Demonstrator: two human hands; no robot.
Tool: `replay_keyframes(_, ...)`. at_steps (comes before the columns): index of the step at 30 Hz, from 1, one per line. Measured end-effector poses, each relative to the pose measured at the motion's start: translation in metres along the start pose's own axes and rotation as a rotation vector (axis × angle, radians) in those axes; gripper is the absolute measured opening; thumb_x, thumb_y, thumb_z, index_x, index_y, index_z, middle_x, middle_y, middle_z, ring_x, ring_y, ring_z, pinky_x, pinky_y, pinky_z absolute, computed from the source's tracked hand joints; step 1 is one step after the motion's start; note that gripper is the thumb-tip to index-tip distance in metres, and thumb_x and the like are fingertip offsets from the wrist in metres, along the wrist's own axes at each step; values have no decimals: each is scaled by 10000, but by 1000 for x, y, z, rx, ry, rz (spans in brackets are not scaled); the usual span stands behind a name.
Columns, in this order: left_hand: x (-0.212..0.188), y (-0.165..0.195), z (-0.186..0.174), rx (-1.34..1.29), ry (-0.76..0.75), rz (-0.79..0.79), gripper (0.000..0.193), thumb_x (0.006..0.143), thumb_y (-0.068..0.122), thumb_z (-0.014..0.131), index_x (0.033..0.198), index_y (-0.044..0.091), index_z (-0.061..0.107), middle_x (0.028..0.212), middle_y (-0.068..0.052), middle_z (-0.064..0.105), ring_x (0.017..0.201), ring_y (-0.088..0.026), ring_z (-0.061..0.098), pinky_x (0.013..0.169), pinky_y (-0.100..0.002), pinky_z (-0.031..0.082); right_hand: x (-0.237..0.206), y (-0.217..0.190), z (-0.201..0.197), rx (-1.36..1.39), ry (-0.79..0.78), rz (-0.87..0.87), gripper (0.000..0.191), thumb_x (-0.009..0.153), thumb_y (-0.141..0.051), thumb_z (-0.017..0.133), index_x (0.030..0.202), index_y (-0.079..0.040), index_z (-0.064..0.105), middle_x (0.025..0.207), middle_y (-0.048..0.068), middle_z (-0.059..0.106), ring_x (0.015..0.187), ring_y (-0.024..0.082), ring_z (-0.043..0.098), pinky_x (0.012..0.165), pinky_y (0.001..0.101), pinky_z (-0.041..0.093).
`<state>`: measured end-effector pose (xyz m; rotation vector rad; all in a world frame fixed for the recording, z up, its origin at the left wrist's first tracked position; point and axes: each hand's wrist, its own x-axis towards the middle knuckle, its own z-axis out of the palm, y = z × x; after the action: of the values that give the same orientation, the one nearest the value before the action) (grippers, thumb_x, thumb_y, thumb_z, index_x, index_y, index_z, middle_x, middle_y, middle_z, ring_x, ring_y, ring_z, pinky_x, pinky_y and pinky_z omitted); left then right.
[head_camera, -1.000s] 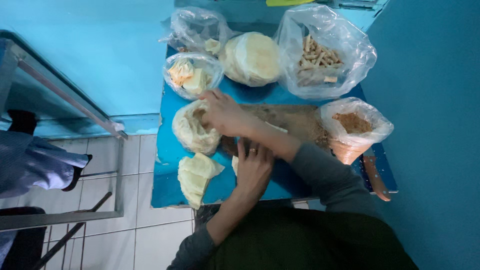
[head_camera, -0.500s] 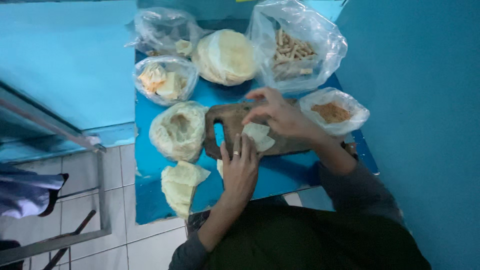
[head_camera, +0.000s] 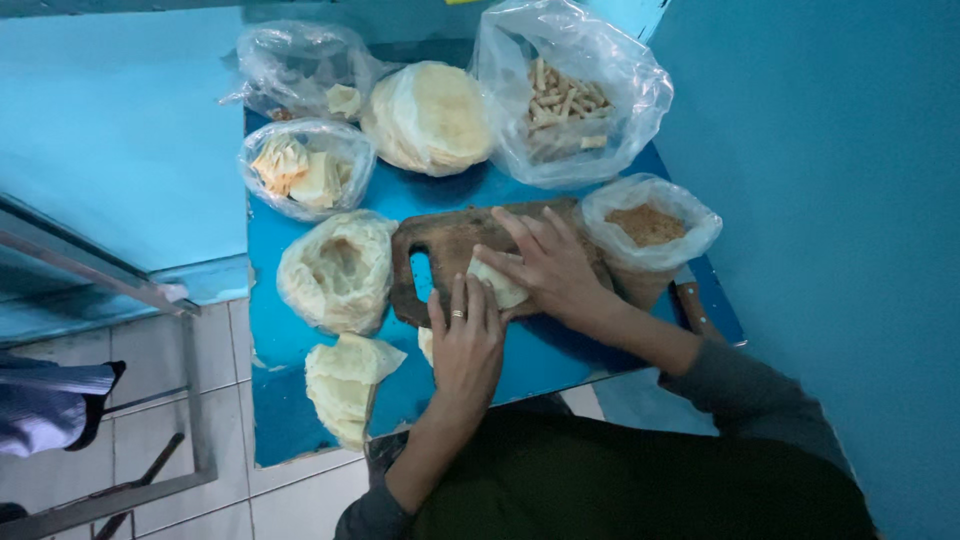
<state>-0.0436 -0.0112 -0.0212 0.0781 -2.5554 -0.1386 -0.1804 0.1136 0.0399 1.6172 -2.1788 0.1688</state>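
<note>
A thin pale dough sheet (head_camera: 503, 287) lies folded on a dark wooden cutting board (head_camera: 450, 245) in the middle of a small blue table (head_camera: 300, 440). My right hand (head_camera: 548, 265) rests on top of the sheet with its fingers spread. My left hand (head_camera: 466, 342), a ring on one finger, presses its fingertips on the sheet's near edge. Another pale piece (head_camera: 426, 345) peeks out beside my left wrist.
Around the board stand an open bag of pale sheets (head_camera: 335, 270), a loose pile of them (head_camera: 345, 385), a bag of folded pieces (head_camera: 300, 170), a round stack (head_camera: 430, 115), a bag of sticks (head_camera: 565, 100) and a bag of brown crumbs (head_camera: 650, 225). A blue wall (head_camera: 830, 200) closes the right; a metal frame (head_camera: 190, 400) stands left.
My right hand came from the open bag on the left to the board with a pale sheet. My left hand slid forward onto that sheet.
</note>
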Motion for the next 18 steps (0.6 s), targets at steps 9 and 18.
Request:
replay_keyframes(9,-1,0,2,58,36,-14,546,967,407,612,1334,3,635,1371,-187,614,1369,-325,522,1126,-664,307,1,37,-44,166,16,211,510,919,-67,659,1424,-140,646,1623,186,425,1435,378,462,1176,501,413)
replay_keyframes(18,3,9,0,-16,54,-18,620,963,425,658,1421,16,577,1459,-237,542,1362,-341,545,1149,-633,307,-72,66,-86,30,11,181,518,729,-134,680,1236,-57,609,1088,191,720,999,396,719,840,461,567)
